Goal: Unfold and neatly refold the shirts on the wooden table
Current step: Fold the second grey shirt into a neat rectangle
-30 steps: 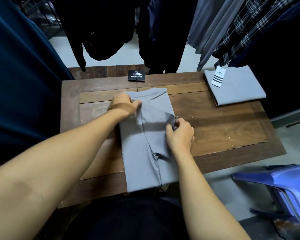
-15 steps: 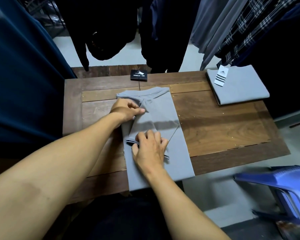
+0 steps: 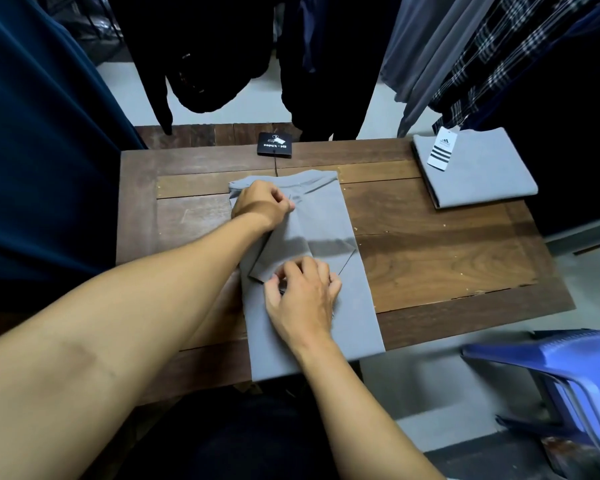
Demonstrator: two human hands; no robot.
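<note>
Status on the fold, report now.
Left hand pinches the long grey shirt near its collar. Right hand grips the folded-in sleeve. Second folded grey shirt with striped tag lies apart, far right corner.

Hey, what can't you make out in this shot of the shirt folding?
Head view:
- Left hand grip on the shirt: fingertips hidden under its knuckles.
- Sleeve hem: partly covered by the right hand.
- Black tag print: too small.
- Blue stool: blurred, cut by the right edge.
</note>
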